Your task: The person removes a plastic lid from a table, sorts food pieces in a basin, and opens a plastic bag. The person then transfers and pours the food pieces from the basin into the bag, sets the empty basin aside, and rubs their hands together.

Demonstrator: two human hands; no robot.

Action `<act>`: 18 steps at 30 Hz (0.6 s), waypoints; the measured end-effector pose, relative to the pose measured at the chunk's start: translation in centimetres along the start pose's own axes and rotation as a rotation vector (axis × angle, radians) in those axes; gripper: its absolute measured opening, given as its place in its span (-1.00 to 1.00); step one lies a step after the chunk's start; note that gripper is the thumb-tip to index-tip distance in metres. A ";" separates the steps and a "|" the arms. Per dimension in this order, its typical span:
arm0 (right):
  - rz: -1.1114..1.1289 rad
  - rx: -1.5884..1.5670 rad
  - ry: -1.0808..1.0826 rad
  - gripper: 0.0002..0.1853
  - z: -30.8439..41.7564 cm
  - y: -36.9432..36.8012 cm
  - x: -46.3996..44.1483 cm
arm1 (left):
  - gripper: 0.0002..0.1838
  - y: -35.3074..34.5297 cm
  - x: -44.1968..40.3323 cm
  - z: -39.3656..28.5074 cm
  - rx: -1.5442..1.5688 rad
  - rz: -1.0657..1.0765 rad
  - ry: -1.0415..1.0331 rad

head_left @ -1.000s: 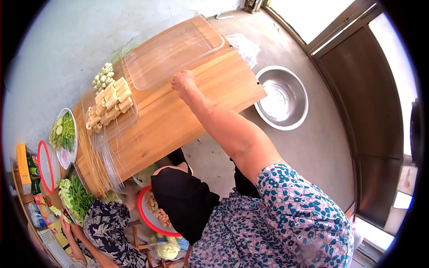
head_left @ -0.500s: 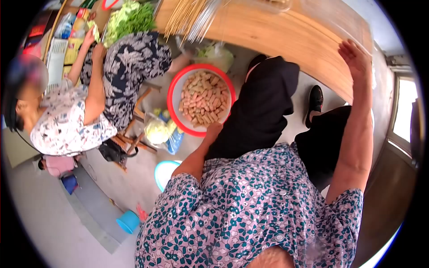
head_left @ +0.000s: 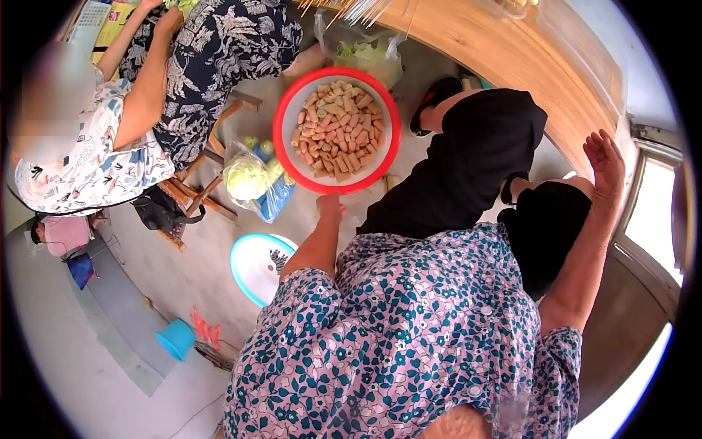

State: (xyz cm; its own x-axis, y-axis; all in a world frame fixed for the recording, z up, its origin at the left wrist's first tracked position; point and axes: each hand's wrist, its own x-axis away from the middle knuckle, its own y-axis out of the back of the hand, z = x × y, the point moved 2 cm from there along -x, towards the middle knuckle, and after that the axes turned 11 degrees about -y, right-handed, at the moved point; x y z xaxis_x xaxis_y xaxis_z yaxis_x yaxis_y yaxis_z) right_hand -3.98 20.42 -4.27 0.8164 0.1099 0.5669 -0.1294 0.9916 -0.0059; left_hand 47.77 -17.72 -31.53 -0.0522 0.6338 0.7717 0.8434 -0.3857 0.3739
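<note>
My left hand (head_left: 331, 207) is low, just by the near rim of a red-rimmed basin (head_left: 286, 151); whether it touches the rim is unclear. Its fingers are mostly hidden from above. The basin stands on the floor, heaped with short, light brown and pinkish cut pieces (head_left: 340, 132), perhaps sausage or rolls. On the other side, my right hand (head_left: 605, 164) is raised with its fingers stretched out, beside the right end of the wooden table (head_left: 468, 44). Nothing shows in it.
A seated person (head_left: 88, 161) is at left on a wooden stool (head_left: 197, 194). Bagged cabbage (head_left: 247, 178) lies left of the basin, bagged greens (head_left: 373, 62) behind it. A blue-rimmed white basin (head_left: 252, 271) and a blue bucket (head_left: 175, 339) stand on the floor. Skewers (head_left: 365, 10) overhang the table.
The view has shifted toward the basin, which appears larger and higher. My left hand shows more apart from my knee; my right hand stays raised with its fingers out.
</note>
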 end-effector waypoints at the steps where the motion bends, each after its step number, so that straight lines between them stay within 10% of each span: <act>1: 0.003 0.005 -0.001 -0.67 -0.2 0.0 -0.5 | -0.69 0.4 -0.2 -0.5 0.103 -0.053 0.044; 18: -0.105 0.030 -0.091 -0.66 -0.5 1.2 -1.3 | -0.72 1.8 -3.1 -0.1 0.917 0.023 0.054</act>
State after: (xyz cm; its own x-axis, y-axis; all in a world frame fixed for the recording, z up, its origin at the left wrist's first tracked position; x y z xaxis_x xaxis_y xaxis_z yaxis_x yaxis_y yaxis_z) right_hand -4.87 21.47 -5.43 0.7724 -0.0027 0.6351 -0.0634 0.9947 0.0814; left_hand 49.38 -20.40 -33.22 -0.0358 0.5913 0.8057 0.9371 0.2998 -0.1785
